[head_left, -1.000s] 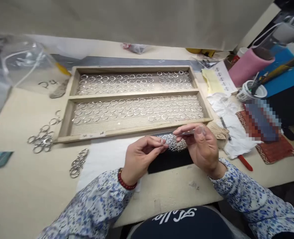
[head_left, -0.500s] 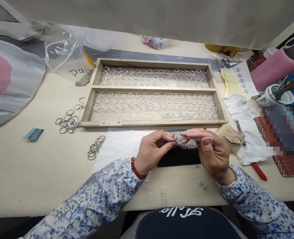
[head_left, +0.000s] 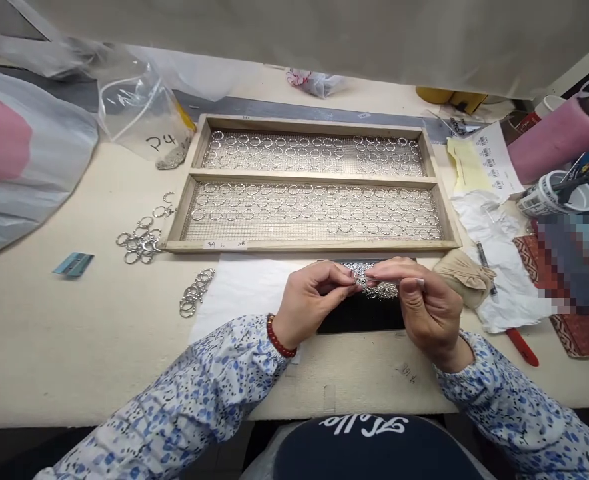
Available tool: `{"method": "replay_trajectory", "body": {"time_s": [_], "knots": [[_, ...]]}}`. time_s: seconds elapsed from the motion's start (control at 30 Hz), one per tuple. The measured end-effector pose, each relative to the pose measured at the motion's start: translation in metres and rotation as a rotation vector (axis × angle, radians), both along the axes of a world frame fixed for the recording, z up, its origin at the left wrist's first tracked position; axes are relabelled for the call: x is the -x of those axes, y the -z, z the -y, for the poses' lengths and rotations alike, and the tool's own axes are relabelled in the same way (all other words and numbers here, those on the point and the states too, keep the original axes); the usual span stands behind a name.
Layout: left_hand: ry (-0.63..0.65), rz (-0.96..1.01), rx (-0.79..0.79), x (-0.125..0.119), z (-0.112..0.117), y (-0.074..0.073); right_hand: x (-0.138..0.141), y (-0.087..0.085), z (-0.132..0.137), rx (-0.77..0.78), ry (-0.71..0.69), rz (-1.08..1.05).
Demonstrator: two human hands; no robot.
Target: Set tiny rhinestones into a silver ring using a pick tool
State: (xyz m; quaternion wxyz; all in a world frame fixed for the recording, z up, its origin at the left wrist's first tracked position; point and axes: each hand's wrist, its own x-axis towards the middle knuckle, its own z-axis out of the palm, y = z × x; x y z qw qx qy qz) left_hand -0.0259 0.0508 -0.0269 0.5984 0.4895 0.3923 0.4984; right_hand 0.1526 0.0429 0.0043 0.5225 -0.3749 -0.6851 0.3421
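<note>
My left hand (head_left: 312, 300) is closed in a pinch on a small silvery ring (head_left: 355, 279), mostly covered by the fingertips. Fingers of my right hand (head_left: 429, 310) are closed round a thin, pale, stick-like tool (head_left: 418, 283); its tip is by the ring, and whether they touch I cannot tell. Below both hands lies a black mat (head_left: 359, 320) with a heap of tiny glittering silver stones (head_left: 384, 291) on it. A white cloth or paper (head_left: 239, 287) spreads under and left of my left hand. Several loose rings (head_left: 194, 293) lie at its left edge.
Behind the hands stands a wooden mesh-bottomed frame (head_left: 314, 179) with rows of rings. More rings (head_left: 142, 243) and a teal card (head_left: 73, 265) lie left. At right are a beige cloth bundle (head_left: 462, 277), crumpled tissue (head_left: 509, 303), a red-handled tool (head_left: 522, 347) and a white tub (head_left: 557, 193).
The view has shifted slightly. My right hand's fingertips and the tool have come closer to the ring in my left hand, which keeps its pinch.
</note>
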Motion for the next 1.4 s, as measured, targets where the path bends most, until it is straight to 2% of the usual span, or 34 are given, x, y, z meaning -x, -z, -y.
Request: {"method": "replay_trajectory", "body": {"time_s": [0.87, 1.13, 1.23, 1.4], "knots": [[-0.001, 0.034, -0.006, 0.000, -0.001, 0.003, -0.001, 0.003, -0.001, 0.012, -0.064, -0.012], [0.000, -0.030, -0.017, 0.005, -0.003, -0.003, 0.003, 0.003, -0.002, 0.033, -0.054, -0.089], [-0.009, -0.033, -0.051, 0.005, -0.004, -0.005, 0.004, 0.003, -0.003, 0.104, -0.039, -0.149], [-0.096, -0.063, -0.112, 0.004, -0.004, -0.011, 0.007, 0.005, -0.007, 0.362, -0.138, -0.447]]}}
